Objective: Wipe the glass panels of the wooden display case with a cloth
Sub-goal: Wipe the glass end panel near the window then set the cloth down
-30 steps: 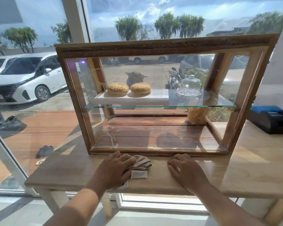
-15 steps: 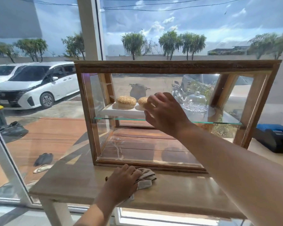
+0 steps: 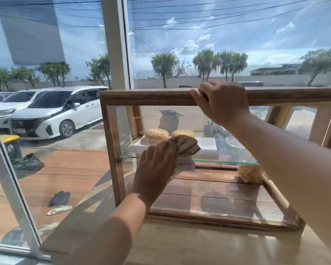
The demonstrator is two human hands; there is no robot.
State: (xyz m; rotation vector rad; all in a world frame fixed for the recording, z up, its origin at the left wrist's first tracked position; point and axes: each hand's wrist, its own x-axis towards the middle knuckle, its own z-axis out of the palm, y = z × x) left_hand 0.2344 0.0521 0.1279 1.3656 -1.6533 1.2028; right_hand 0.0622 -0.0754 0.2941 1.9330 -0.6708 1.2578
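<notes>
On a pale wooden counter (image 3: 199, 245) beside a large window stood the display case (image 3: 151, 97), a dark wood frame with clear glass sides and front panel (image 3: 218, 190). A bunched grey-brown cloth (image 3: 186, 145) was held up against the front glass at the height of the inner glass shelf (image 3: 227, 162); whether it actually touched the pane could not be told. The left hand (image 3: 157, 169) gripped that cloth, its fingers curled round the wad. The right hand (image 3: 222, 104) reached to the top rail of the case, its fingers hooked over the front edge and holding the wood. Inside, two seeded buns (image 3: 157, 135) sat on a white tray (image 3: 208, 148) on the shelf, and the cloth and left hand covered part of the right-hand bun. A patterned glass dish (image 3: 235, 142) stood further right on the shelf, mostly hidden behind the right forearm, which crossed the upper right of the front panel. Below it, on the wooden floor of the case, lay a pale yellow crumbly lump (image 3: 249, 173). Through the case a parked scooter (image 3: 169, 119) showed outside. Beyond the white window post (image 3: 116, 44) were white cars (image 3: 55, 109), a bin with a yellow lid (image 3: 10, 138), a black bag (image 3: 28, 163), dark shoes (image 3: 58, 197) and pale sandals (image 3: 59, 207) on the terracotta paving, with trees (image 3: 163, 64) and a cloudy blue sky behind.
</notes>
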